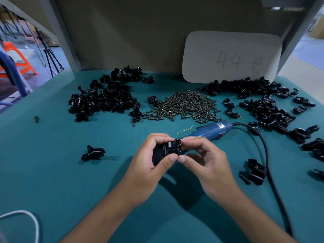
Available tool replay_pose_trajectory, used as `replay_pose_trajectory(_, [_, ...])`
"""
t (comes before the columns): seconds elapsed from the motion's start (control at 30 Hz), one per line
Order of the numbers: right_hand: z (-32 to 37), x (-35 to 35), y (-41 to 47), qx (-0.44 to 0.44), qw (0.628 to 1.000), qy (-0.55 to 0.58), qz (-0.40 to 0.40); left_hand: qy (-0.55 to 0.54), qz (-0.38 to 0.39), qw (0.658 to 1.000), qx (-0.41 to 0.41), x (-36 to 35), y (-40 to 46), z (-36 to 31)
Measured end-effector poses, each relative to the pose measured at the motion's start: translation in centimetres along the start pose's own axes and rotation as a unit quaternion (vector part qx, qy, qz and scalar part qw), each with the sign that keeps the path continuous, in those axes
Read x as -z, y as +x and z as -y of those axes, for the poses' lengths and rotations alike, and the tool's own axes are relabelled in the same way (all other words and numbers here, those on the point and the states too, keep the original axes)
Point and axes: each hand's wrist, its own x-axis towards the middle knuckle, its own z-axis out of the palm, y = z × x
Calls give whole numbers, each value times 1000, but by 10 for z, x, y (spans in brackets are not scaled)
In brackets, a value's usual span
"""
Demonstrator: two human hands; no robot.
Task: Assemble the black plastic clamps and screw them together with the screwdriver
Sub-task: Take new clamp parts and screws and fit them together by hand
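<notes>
Both hands meet above the counter (52,172), near edge, centre. Left hand (149,163) wraps its fingers around a black clamp (166,149); right hand (201,160) pinches the clamp's right end, thumbs touching beneath. Likely pressing two halves into register before screwing. Clamp's long axis runs left-right; a round socket points up and away. Screwdriver (208,130) lies just behind, cord trailing right, within reach. Screw pile (185,104) sits beyond, loose clamp heaps (105,99) either side.
</notes>
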Motion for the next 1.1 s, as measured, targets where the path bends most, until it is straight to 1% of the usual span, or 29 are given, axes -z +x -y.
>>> replay_pose_trajectory(0.17, [0,2,-1,6,1000,-1,11,1,-3,1000,-5,1,0,-1])
replay_pose_trajectory(0.67, [-6,3,-2,-6,1000,-25,7,15,-16,1000,9,-1,0,0])
replay_pose_trajectory(0.8, [-3,8,0,3,995,-93,29,14,-34,999,15,-1,1,0])
replay_pose_trajectory(0.87, [6,14,4,13,992,-127,-3,25,-46,999,16,1,1,-1])
replay_pose_trajectory(0.93, [15,20,19,31,979,-199,-41,30,-53,998,20,2,0,-2])
replay_pose_trajectory(0.97, [18,24,32,37,966,-252,-43,29,-54,998,26,2,0,-2])
replay_pose_trajectory(1.03, [20,32,66,30,928,-371,-15,27,-55,998,32,2,-1,-3])
replay_pose_trajectory(1.1, [13,38,104,-13,874,-485,32,29,-57,997,35,2,-1,-4])
